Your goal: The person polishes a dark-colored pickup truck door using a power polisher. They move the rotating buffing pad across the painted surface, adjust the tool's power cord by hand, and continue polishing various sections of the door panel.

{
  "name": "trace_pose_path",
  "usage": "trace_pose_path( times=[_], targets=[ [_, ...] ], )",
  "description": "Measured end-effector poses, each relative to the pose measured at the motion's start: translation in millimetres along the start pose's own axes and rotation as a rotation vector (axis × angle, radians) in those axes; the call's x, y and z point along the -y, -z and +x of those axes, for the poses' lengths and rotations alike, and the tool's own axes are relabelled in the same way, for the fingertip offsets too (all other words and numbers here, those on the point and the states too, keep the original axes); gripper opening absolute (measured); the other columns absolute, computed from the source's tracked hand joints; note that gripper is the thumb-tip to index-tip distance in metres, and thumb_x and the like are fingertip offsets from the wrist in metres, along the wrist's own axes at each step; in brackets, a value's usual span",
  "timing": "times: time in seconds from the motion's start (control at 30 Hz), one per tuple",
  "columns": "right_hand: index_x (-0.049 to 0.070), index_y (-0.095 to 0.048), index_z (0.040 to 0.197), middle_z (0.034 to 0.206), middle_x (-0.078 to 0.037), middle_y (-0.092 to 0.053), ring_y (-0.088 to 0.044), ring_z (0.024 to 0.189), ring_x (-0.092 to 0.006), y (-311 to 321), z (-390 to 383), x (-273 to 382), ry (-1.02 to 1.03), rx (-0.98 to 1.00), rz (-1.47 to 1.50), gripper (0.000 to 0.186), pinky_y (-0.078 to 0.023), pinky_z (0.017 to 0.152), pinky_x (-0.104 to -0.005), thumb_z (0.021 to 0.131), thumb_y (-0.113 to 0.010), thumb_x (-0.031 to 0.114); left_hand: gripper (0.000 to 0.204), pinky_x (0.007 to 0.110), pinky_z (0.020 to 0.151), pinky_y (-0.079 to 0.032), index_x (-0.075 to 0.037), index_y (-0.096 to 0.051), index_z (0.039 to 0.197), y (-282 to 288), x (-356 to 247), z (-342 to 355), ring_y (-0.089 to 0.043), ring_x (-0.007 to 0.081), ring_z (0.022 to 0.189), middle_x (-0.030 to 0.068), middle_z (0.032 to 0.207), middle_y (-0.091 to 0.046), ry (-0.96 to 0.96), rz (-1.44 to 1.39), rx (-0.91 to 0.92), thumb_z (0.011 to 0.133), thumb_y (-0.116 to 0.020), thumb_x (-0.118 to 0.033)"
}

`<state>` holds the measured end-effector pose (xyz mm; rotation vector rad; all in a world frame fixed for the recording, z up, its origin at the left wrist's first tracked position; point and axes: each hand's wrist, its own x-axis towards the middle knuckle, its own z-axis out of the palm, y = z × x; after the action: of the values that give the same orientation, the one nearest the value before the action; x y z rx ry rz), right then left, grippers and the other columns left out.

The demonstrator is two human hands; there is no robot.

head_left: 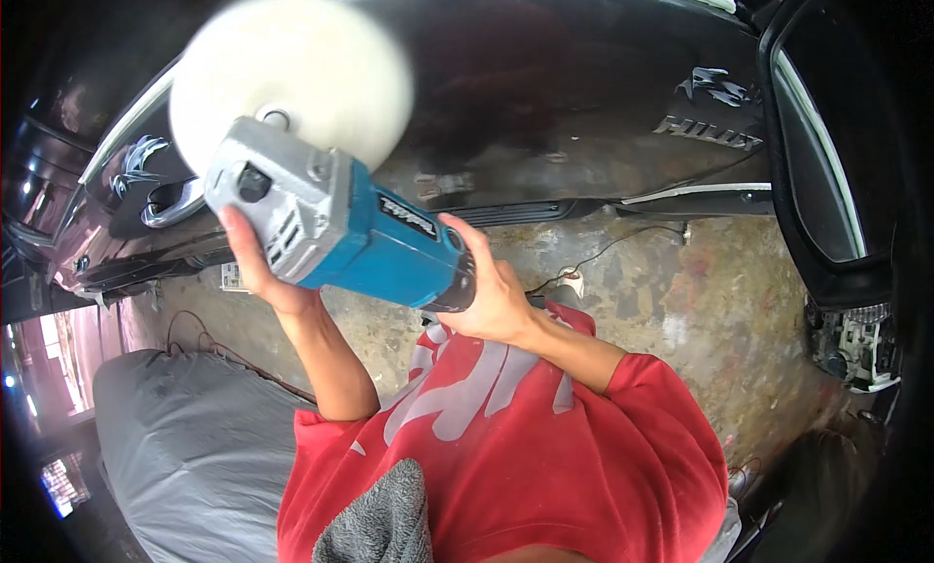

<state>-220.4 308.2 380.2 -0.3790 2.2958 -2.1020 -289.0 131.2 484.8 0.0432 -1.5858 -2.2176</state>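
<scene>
A blue polisher [389, 247] with a grey metal head is in both my hands, tilted up toward the far left. Its round white pad [292, 72] is smeared by motion and lies over the dark car door [545, 86]; whether it touches the paint I cannot tell. My left hand [268, 276] is closed at the side of the metal head, most of its fingers hidden behind it. Around the rear end of the body wraps my right hand [491, 295]. Pale streaks of paste [141, 164] mark the panel beside a chrome door handle [173, 203].
More pale paste [718, 84] sits above a chrome emblem [708, 133] at the right. A side mirror [827, 154] juts out there. A dark cable [618, 240] crosses the stained floor [671, 300]. Something under a grey cover [195, 456] stands behind me at left.
</scene>
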Motion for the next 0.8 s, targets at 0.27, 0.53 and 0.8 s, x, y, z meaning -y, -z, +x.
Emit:
trace_pose_path(
  times=[0.27,0.53,0.8],
  targets=[
    [0.014,-0.021,0.14,0.091,-0.021,-0.064,-0.064,0.079,-0.0397,10.0,-0.1,17.4,-0.031,0.02,0.012,0.092,-0.052,0.07,-0.0419,0.064,-0.073,0.01,0.057,0.038,0.096,-0.043,0.001,-0.037,0.134,-19.4,-7.3,4.2,-0.055,0.0262,0.111,0.0172,0.128,-0.049,-0.026,0.075,-0.005,0.096,-0.037,-0.041],
    [0.003,-0.016,0.138,0.118,-0.016,-0.047,-0.052,0.107,-0.024,51.3,-53.9,-29.3,-0.082,-0.344,0.11,0.099,-0.043,0.091,-0.0353,0.058,-0.074,0.0,0.043,0.036,0.084,-0.045,0.006,-0.052,0.116,-96.7,55.2,-8.5,-0.059,0.0293,0.095,0.0235,0.105,-0.059,-0.847,0.731,0.407,0.092,-0.051,-0.03],
    [0.002,-0.015,0.138,0.118,-0.015,-0.047,-0.052,0.106,-0.0236,41.8,-51.0,-40.3,-0.034,-0.348,0.034,0.099,-0.043,0.09,-0.0356,0.058,-0.074,0.0,0.042,0.035,0.082,-0.045,0.003,-0.051,0.116,-104.4,21.3,-19.6,-0.059,0.0264,0.092,0.0193,0.1,-0.062,-0.223,0.339,0.533,0.092,-0.048,-0.03]
  ],
)
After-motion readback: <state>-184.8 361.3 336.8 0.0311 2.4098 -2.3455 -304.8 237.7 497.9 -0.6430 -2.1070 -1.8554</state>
